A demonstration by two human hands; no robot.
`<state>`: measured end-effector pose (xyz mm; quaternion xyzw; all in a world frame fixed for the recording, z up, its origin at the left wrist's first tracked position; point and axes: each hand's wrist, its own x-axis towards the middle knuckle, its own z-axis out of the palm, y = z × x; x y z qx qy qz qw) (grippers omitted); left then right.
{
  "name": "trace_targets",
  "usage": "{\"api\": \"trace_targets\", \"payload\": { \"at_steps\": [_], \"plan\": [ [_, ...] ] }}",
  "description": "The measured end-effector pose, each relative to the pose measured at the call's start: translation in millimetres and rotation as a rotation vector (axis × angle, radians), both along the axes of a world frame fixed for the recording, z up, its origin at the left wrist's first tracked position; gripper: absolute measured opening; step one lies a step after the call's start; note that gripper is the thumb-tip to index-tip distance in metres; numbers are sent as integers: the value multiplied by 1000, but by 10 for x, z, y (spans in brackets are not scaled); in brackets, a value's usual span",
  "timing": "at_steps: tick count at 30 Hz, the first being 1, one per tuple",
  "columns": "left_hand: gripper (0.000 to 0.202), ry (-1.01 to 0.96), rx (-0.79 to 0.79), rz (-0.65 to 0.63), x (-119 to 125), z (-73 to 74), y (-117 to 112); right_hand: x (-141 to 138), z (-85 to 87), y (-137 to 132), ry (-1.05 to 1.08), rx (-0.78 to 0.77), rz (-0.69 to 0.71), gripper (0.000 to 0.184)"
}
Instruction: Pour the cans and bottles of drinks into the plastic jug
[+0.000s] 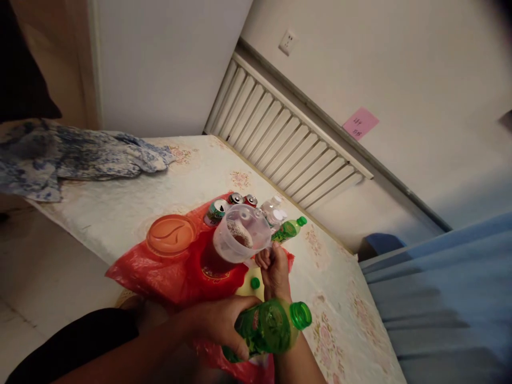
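In my left hand (224, 322) is a green plastic drink bottle (266, 328), tilted with its uncapped mouth pointing right. My right hand (276, 266) is closed on the handle of a clear plastic pitcher (228, 240). Dark brown liquid with foam on top partly fills the pitcher, which stands over a red plastic bag (148, 272). Between the two hands, a green cap (255, 282) shows against a pale yellow surface. An orange-red round lid (171, 234) lies on the bag, left of the pitcher.
Behind the pitcher stand several drink cans (216, 212), clear bottles (274, 213) and another green bottle (288, 229) with its cap on. A floral cloth (100, 154) hangs over the left end of the patterned table (332, 304). A radiator (284, 133) runs along the wall; a blue curtain (452, 298) is at right.
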<state>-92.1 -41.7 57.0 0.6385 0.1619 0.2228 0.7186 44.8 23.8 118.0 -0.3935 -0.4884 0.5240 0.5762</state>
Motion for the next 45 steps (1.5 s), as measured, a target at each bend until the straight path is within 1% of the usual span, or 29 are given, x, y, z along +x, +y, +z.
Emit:
{"api": "trace_targets", "payload": {
  "at_steps": [3, 5, 9, 12, 15, 17, 19, 22, 24, 28, 32, 34, 36, 38, 43, 45],
  "plan": [
    [72, -5, 28, -16, -56, 50, 50, -89, 125, 3, 8, 4, -92, 47],
    [71, 17, 74, -20, -83, 83, 70, -104, 253, -8, 8, 5, -117, 45],
    [75, 48, 144, -16, -129, 143, 94, -25, 609, -59, 33, 25, -150, 44],
    [80, 84, 154, -14, -198, 203, 126, 100, 919, -126, 38, 68, -226, 41],
    [86, 111, 215, 56, -301, 269, 194, 273, 1199, -203, 7, 104, -276, 41],
    [86, 73, 231, 97, -367, 300, 255, 410, 1350, -260, -23, 125, -304, 41],
    [82, 47, 230, 152, -417, 312, 321, 553, 1471, -324, -51, 140, -334, 40],
    [76, 73, 248, 283, -449, 291, 414, 759, 1605, -428, -93, 139, -371, 39],
    [74, 63, 240, 341, -439, 259, 468, 880, 1664, -494, -128, 121, -381, 39],
    [69, -23, 181, 391, -381, 184, 542, 1077, 1702, -593, -189, 66, -386, 44],
    [64, 23, 161, 476, -350, 115, 587, 1234, 1650, -651, -243, 13, -379, 50],
    [67, 33, 152, 497, -355, 90, 610, 1309, 1609, -668, -277, -6, -344, 50],
    [73, 18, 149, 510, -364, 75, 636, 1376, 1571, -676, -318, -35, -297, 51],
    [77, -4, 165, 521, -371, 64, 664, 1419, 1544, -681, -355, -73, -256, 54],
    [62, -7, 226, 513, -365, 43, 718, 1392, 1517, -694, -410, -106, -221, 56],
    [61, 0, 223, 519, -363, 52, 718, 1354, 1519, -698, -437, -104, -224, 57]
  ]
}}
